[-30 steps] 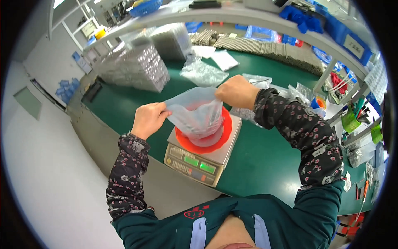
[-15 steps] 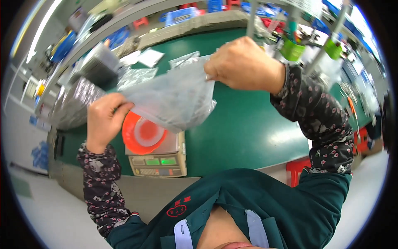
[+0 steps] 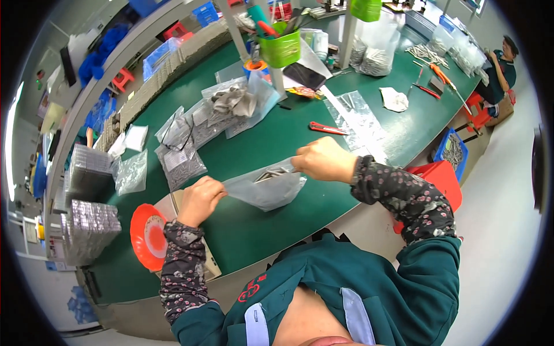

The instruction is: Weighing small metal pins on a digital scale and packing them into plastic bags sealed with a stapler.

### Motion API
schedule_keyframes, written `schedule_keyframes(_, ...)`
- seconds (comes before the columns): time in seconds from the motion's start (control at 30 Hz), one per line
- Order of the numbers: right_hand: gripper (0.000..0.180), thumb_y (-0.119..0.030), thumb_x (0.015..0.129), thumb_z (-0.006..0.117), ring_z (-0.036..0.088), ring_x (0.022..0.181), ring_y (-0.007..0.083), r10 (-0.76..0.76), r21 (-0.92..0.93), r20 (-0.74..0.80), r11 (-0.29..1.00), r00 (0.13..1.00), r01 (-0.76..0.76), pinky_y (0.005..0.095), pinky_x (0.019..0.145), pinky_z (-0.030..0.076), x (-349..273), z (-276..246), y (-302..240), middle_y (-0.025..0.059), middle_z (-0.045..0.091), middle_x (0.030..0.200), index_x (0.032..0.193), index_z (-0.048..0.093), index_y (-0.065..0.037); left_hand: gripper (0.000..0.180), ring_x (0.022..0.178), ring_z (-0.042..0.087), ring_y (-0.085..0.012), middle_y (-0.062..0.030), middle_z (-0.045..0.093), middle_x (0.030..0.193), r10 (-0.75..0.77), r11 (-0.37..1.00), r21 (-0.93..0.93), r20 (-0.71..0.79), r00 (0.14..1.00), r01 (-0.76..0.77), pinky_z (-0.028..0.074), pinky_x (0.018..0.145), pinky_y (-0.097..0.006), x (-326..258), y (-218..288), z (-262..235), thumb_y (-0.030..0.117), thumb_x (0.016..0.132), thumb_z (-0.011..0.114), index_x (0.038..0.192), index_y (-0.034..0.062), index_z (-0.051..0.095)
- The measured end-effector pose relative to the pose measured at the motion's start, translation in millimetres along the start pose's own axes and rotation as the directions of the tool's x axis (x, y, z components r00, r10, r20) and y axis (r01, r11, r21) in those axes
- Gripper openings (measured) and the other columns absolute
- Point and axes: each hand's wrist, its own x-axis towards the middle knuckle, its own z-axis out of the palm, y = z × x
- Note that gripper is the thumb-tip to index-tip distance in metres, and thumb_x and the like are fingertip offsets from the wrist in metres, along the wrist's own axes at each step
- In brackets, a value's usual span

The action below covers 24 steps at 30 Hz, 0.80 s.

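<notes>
A translucent plastic bag hangs stretched between my two hands, above the green table. Several slim metal pins show inside, near its top edge. My left hand pinches one upper corner of the bag. The opposite corner is gripped in my right hand, fingers curled closed. Beside my left forearm, an orange-red plastic bowl with a pale patterned middle sits on a beige weighing scale. My left arm covers much of the scale, and its display is hidden.
Filled plastic bags lie beyond my left hand, with stacked clear trays at the left. A red utility knife, a dark phone and a green tool holder are farther off. A person sits at far right.
The view has turned rightward. Both hands have carried the bag lower and away from above the bowl, to the scale's right. Metal pins now show clearly in the bag.
</notes>
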Motion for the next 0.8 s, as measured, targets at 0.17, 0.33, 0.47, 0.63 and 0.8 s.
schedule_keyframes(0.17,0.012,-0.022,0.071,0.062,0.057,0.06,0.0235,-0.05,0.118,-0.195,0.99,0.98,0.074,0.0339,0.051,0.045,9.4,8.6,-0.5,0.0043,0.055,0.063,0.071,0.056,-0.011,0.006,0.081,0.054,-0.0271,-0.0097,0.058,0.08,-0.087,0.994,-0.047,0.133,0.987,0.094,0.044,0.071,-0.036,-9.4,5.5,-13.0,0.003,0.068,0.059,0.074,0.0042,0.057)
schedule_keyframes(0.33,0.007,-0.016,0.076,0.055,0.059,0.065,0.0248,-0.006,0.346,-0.234,0.934,0.972,0.09,0.0349,0.056,0.047,-7.2,-21.5,8.9,0.0055,0.06,0.072,0.08,0.057,-0.01,0.008,0.083,0.055,-0.0254,-0.0076,0.059,0.086,-0.091,0.995,-0.026,0.131,0.987,0.095,0.045,0.073,-0.034,-6.7,19.2,-9.7,0.008,0.072,0.06,0.08,0.0066,0.061)
schedule_keyframes(0.47,0.008,-0.015,0.077,0.054,0.058,0.064,0.0252,0.019,0.166,-0.289,0.986,0.957,0.03,0.0349,0.054,0.046,-31.5,-70.0,23.2,0.0062,0.059,0.069,0.082,0.056,-0.009,0.013,0.082,0.056,-0.0253,-0.0072,0.059,0.087,-0.051,0.998,-0.014,0.134,0.99,0.053,0.045,0.072,-0.034,-6.5,23.8,-6.5,0.012,0.073,0.061,0.085,0.0079,0.061)
schedule_keyframes(0.63,0.007,-0.017,0.075,0.055,0.058,0.062,0.0266,0.14,-0.039,-0.33,0.986,0.933,-0.162,0.0367,0.053,0.046,-77.2,-126.9,78.7,0.0067,0.058,0.069,0.077,0.055,-0.01,0.03,0.082,0.056,-0.0268,-0.0106,0.058,0.09,-0.193,0.979,-0.045,0.084,0.978,0.197,0.045,0.073,-0.034,10.6,45.2,-17.9,0.007,0.071,0.061,0.102,0.0069,0.056)
schedule_keyframes(0.8,0.008,-0.015,0.074,0.057,0.058,0.064,0.0269,0.134,-0.234,-0.51,0.929,0.85,-0.287,0.0358,0.055,0.046,-102.0,-203.7,163.1,0.0088,0.058,0.067,0.076,0.056,-0.008,0.043,0.077,0.058,-0.024,-0.0108,0.058,0.088,-0.462,0.882,-0.111,-0.009,0.887,0.459,0.046,0.068,-0.032,17.5,61.9,-4.3,0.003,0.068,0.062,0.11,0.0055,0.05)
